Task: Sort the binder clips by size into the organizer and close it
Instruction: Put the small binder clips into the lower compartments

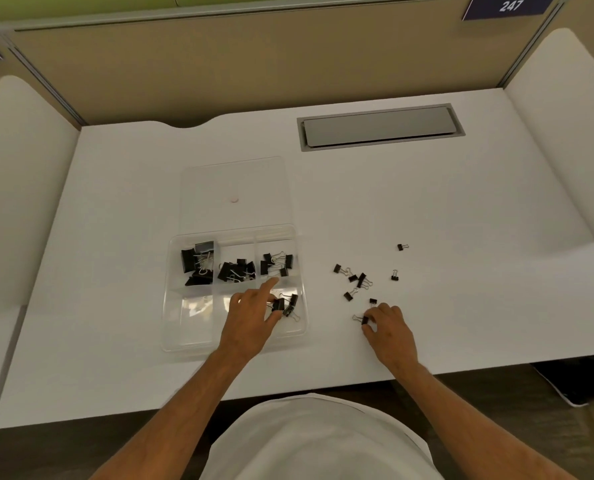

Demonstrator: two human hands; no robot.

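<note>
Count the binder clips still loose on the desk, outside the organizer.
8 binder clips: one far back, one right, four clustered, one near the right hand, one in its fingers. That hand may hide more.

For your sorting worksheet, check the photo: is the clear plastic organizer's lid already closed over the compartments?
No, the clear lid lies flat open on the white desk behind the clear plastic organizer, leaving its compartments uncovered.

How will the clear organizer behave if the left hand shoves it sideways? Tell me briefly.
The clear organizer looks like thin plastic, so probably light and likely to slide on the smooth white desk. Its open lid lies flat behind and would likely drag along. The clips inside may shift.
</note>
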